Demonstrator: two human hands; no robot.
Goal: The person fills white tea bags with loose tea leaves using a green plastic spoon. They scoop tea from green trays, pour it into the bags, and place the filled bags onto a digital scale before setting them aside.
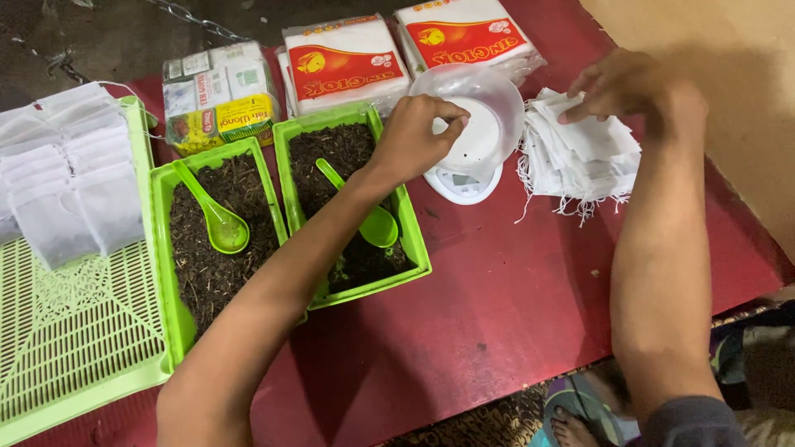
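Two green trays of dark loose tea; left hand seemingly pinching some over clear bowl.

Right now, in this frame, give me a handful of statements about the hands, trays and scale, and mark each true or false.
1. The left hand is pinched over the clear plastic bowl on the small white scale. True.
2. The right hand holds a green spoon. False: it rests on the pile of empty white filter bags.
3. Each of the two green trays of dark loose tea has a green spoon lying in it. True.
4. The scale stands on a blue cloth. False: it stands on the red table surface.
5. Filled white bags lie on the light green lattice tray at the far left. True.
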